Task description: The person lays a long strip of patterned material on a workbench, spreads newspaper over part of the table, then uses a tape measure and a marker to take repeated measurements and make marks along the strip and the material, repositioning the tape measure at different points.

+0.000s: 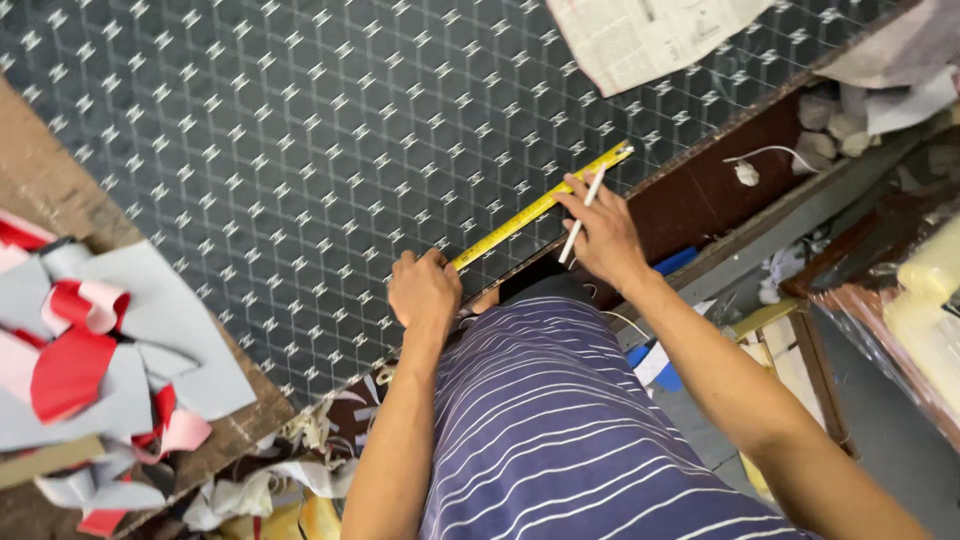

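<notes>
The fingers of the left hand [424, 290] are curled down, pressing the near end of a yellow measuring tape [540, 205] flat onto a dark grey sheet patterned with small white marks [250, 130]. The right hand [603, 237] lies toward two o'clock from the left, its fingers holding the tape against the sheet while pinching a slim white marking stick [583, 213] that crosses the tape. The tape runs taut between the two hands and a little past the right one, close along the sheet's near edge, pointing toward two o'clock.

The sheet covers most of the brown wooden counter [45, 185]. At twelve o'clock, a piece of printed newspaper [640, 35] lies on the sheet's far part. At nine o'clock, a pile of red, pink and pale grey cut scraps [95, 350] rests on the counter's bare end. Below the hands is the person's navy shirt with thin white stripes [560, 430].
</notes>
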Demonstrator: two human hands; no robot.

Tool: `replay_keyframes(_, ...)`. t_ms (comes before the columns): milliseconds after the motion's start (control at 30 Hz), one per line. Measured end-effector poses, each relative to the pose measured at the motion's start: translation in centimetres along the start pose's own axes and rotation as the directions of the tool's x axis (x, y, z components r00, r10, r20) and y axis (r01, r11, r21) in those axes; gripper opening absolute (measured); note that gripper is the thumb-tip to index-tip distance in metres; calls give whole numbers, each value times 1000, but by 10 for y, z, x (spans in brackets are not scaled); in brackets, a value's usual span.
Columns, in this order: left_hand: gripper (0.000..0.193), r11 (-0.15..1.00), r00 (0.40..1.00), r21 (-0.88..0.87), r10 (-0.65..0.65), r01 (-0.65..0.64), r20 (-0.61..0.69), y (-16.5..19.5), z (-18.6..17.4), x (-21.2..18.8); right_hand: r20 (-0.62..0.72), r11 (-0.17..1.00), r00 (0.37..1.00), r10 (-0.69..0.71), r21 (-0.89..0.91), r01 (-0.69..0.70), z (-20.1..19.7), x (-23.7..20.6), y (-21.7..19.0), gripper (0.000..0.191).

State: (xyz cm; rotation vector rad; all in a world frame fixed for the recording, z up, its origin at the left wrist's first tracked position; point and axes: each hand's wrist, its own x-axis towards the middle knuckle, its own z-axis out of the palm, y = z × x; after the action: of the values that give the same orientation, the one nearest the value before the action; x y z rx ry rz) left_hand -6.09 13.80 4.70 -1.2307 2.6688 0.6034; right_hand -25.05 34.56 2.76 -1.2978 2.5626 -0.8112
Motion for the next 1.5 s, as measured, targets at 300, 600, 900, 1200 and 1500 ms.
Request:
replay_keyframes(300, 20, 1000, 999, -18, 5, -6, -50, -8, 9, 2, 57, 1000, 998, 3, -13, -2, -2, 6, -6, 49)
replay_keyframes(600, 18, 999, 999, -26, -31, 30, -41, -12, 14, 8, 89, 999, 996, 32, -21, -30, 5, 8, -1, 49)
replay_keyframes(900, 18, 999, 996, -4, -51, 51, -77, -16, 12, 1, 87, 999, 995, 40, -1, -40, 6, 8, 2, 51)
replay_keyframes(1200, 21, 998, 998, 12, -63, 63, 4, -13, 4, 4, 48, 999, 999, -25, -24, 27, 5, 5, 1, 51)
replay_keyframes(1500, 20, 1000, 1000, 9, -17, 18, -10, -5, -1, 6, 5, 998, 998, -60, -4, 60, 2, 7, 7, 52)
